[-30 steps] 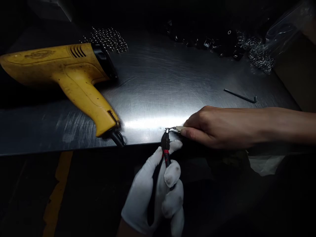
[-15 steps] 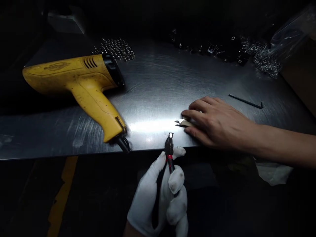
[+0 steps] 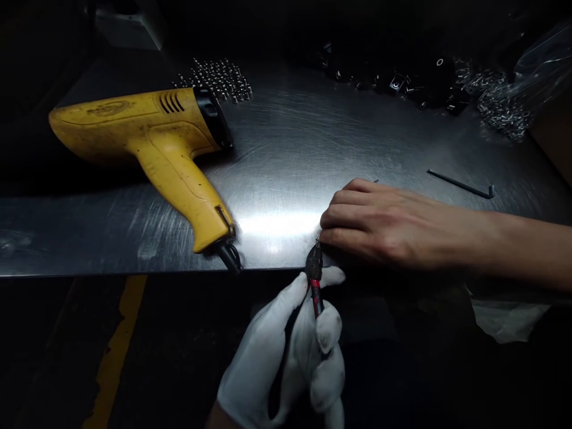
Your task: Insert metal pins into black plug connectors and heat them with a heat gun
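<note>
My left hand (image 3: 286,351), in a white glove, is wrapped round dark pliers (image 3: 315,265) with red and black handles. The jaws point away from me over the table's front edge and hold a small shiny metal piece (image 3: 317,241). My bare right hand (image 3: 379,226) is closed just beyond the jaws, its fingertips at the metal piece. Whether they pinch it cannot be seen. A thin dark tip (image 3: 376,181) pokes out behind the right hand; the rest of whatever it belongs to is hidden.
A yellow heat gun (image 3: 174,155) lies on the metal table (image 3: 277,149) at left. Small metal parts (image 3: 223,77) stand behind it. A hex key (image 3: 460,183) lies at right. Black parts (image 3: 397,86), shiny metal pieces (image 3: 504,110) and a clear plastic bag (image 3: 545,59) are at back right.
My right hand has moved to the metal piece in the pliers and its fingers have closed. The pale pointed tool tips that showed between its fingers are now hidden. The view has shifted slightly.
</note>
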`<state>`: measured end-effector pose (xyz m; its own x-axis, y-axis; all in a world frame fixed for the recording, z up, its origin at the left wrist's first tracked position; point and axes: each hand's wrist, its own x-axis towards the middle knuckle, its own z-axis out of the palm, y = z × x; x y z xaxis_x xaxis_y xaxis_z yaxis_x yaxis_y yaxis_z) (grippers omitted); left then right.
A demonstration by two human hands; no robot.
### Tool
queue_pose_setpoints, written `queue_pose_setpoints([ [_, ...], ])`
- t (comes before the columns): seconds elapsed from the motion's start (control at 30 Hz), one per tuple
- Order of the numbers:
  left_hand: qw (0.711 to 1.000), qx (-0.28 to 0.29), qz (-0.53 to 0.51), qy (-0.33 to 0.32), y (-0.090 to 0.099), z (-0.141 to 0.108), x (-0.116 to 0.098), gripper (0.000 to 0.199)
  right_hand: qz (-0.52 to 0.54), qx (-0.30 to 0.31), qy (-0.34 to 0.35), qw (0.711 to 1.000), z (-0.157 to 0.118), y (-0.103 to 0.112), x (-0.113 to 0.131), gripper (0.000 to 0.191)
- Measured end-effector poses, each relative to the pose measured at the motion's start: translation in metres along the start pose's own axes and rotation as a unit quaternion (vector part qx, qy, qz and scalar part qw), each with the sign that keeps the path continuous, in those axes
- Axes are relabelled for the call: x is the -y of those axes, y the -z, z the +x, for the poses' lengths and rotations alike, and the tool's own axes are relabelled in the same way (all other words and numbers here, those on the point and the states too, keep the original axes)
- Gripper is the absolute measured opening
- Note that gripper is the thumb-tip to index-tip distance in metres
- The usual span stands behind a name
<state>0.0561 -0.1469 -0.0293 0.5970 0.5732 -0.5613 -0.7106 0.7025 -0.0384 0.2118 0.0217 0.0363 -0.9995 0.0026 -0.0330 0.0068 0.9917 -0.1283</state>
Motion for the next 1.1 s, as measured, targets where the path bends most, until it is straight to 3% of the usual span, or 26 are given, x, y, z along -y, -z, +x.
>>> queue_pose_setpoints([
  [0.2,1.0,-0.01,0.028,0.008,-0.004,-0.006,-0.006,0.045,-0.134,0.071,0.113,0.982,0.007,0.007,-0.003,0.041],
  [0.33,0.999,-0.029,0.036,-0.002,-0.005,-0.009,-0.006,0.044,-0.165,0.092,0.13,0.973,0.008,0.008,-0.002,0.041],
  [0.47,0.998,-0.023,0.054,-0.007,-0.005,-0.01,-0.005,0.041,-0.166,0.118,0.1,0.974,0.007,0.007,0.002,0.046],
  [0.63,0.994,-0.013,0.111,0.002,-0.003,-0.011,-0.005,0.052,-0.136,0.123,0.048,0.982,0.005,0.003,0.008,0.044],
  [0.87,0.995,-0.039,0.094,-0.02,-0.01,-0.013,-0.01,0.036,-0.075,0.099,-0.027,0.992,0.005,0.001,0.016,0.036],
  [1.1,0.993,-0.046,0.103,-0.029,-0.015,-0.011,-0.013,0.034,-0.042,0.064,-0.088,0.993,0.006,-0.007,0.016,0.035],
])
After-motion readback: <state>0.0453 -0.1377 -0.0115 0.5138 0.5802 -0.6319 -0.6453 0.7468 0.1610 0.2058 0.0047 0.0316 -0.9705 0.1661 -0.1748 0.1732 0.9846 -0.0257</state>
